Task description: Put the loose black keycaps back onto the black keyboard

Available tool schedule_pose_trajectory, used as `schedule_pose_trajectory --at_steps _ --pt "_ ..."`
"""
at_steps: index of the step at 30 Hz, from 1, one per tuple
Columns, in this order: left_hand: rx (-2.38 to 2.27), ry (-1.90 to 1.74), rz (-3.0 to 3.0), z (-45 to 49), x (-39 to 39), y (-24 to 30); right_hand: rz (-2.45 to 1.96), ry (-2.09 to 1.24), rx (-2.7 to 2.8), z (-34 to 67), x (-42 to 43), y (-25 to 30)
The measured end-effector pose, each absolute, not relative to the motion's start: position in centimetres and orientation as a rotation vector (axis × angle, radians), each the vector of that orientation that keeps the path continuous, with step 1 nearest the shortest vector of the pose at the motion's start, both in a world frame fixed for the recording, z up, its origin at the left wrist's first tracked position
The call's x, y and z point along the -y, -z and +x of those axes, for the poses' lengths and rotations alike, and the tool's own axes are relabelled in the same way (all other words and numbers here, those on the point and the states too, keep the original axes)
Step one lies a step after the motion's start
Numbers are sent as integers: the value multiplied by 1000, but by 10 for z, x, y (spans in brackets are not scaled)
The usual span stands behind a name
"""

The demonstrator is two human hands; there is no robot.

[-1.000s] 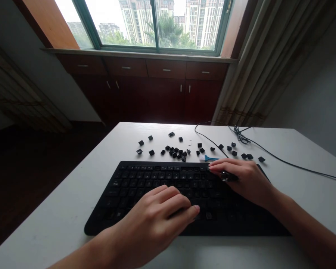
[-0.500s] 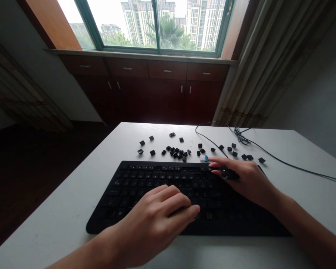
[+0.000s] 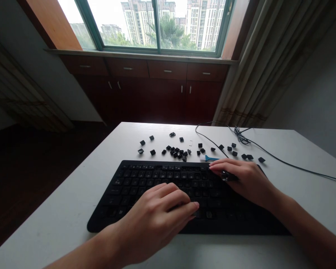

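Note:
A black keyboard point(image 3: 140, 228) lies on the white table, with gaps where several keys are off. My left hand point(image 3: 159, 216) is over its middle, fingers bent and pressed together, fingertips low over the lower keys. Whatever they pinch is hidden. My right hand point(image 3: 246, 175) rests over the keyboard's upper right part, its fingers curled round a dark tool with a shiny end point(image 3: 226, 175); its kind does not show. Just beyond those fingertips lies a small brush point(image 3: 208, 158) with a blue handle and white bristles.
Loose black keycaps point(image 3: 176, 151) are scattered behind the keyboard, some heaped together. A thin bent wire piece point(image 3: 190, 143) lies among them. At the back right a black cable point(image 3: 242, 136) is bundled, one end running right. The white table point(image 3: 58, 220) ends at its left edge.
My right hand has shifted slightly, its fingers drawn closer together, and more of the brush's blue handle shows. The left hand has barely moved.

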State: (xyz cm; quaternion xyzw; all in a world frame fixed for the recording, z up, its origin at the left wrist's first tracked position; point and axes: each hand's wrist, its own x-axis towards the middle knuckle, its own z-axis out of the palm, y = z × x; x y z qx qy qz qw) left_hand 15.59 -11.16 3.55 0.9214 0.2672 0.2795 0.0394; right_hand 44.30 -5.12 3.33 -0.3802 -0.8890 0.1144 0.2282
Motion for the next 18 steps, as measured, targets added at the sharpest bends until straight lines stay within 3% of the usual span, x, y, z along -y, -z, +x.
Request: schedule_pose_trajectory --at_steps 18 --pt "-827 -864 2783 155 112 -35 -1048 -345 2470 465 43 -33"
